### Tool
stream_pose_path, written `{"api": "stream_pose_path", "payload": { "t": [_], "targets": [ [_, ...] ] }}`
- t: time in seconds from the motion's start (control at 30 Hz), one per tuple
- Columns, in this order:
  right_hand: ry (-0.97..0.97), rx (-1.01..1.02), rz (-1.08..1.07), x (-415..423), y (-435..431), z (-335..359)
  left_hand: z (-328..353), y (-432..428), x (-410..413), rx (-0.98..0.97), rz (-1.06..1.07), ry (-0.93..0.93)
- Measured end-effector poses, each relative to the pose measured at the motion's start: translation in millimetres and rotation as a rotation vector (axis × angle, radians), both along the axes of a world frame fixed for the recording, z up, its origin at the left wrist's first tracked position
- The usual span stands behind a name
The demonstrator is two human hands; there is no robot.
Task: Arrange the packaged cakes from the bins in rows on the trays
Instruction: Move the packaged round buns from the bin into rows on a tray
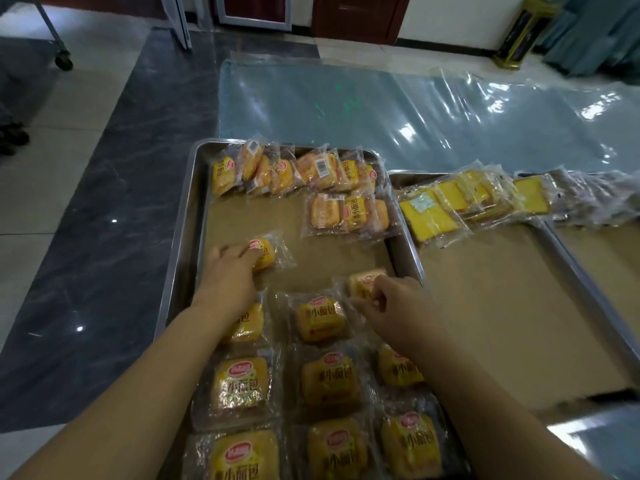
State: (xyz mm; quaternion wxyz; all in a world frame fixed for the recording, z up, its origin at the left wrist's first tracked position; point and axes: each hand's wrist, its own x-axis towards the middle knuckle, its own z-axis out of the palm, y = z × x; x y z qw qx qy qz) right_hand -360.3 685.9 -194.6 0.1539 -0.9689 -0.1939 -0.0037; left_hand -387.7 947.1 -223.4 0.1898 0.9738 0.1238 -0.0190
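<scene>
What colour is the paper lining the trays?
Tan brown; the liner shows best in the head view.

The left grip [230, 271] rested on a packaged cake [266, 252] lying on the paper-lined steel tray [183, 216]. The right grip [391, 306] pinched the wrapper of a second cake [363, 280], just beyond the near rows of cakes [322, 379].
</scene>
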Motion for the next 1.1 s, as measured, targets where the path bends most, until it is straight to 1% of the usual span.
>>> {"api": "stream_pose_path", "payload": {
  "t": [0.07, 0.2, 0.23, 0.47, 0.57, 0.7, 0.8, 0.9, 1.03, 1.1],
  "targets": [
    [0.012, -0.024, 0.014, 1, 0, -5, 0, -1, 0, 0.008, -0.012, -0.011],
    [0.212, -0.075, -0.033, 7, 3, -13, 1, -3, 2, -0.034, -0.017, -0.057],
    [0.237, -0.098, -0.045, 8, 5, -14, 2, -4, 2, -0.051, -0.008, -0.055],
    [0.245, -0.215, -0.125, -1, 10, -12, 6, -2, -9, -0.076, 0.041, -0.076],
    [0.258, -0.280, -0.148, -8, 6, -12, 7, 4, -14, -0.054, 0.055, -0.054],
    [0.272, -0.319, -0.163, -11, 3, -8, 7, 12, -23, -0.033, 0.085, -0.029],
    [0.268, -0.266, -0.194, -5, 5, -2, 7, 14, -25, -0.027, 0.102, -0.021],
    [0.202, -0.165, -0.203, 8, 10, 8, 8, 15, -21, -0.007, 0.109, -0.044],
    [0.106, -0.076, -0.182, 35, 16, 20, 13, 6, 0, 0.029, 0.060, -0.128],
    [0.096, -0.015, -0.180, 52, 20, 23, 15, -2, 17, 0.026, 0.013, -0.135]
  ]
}}
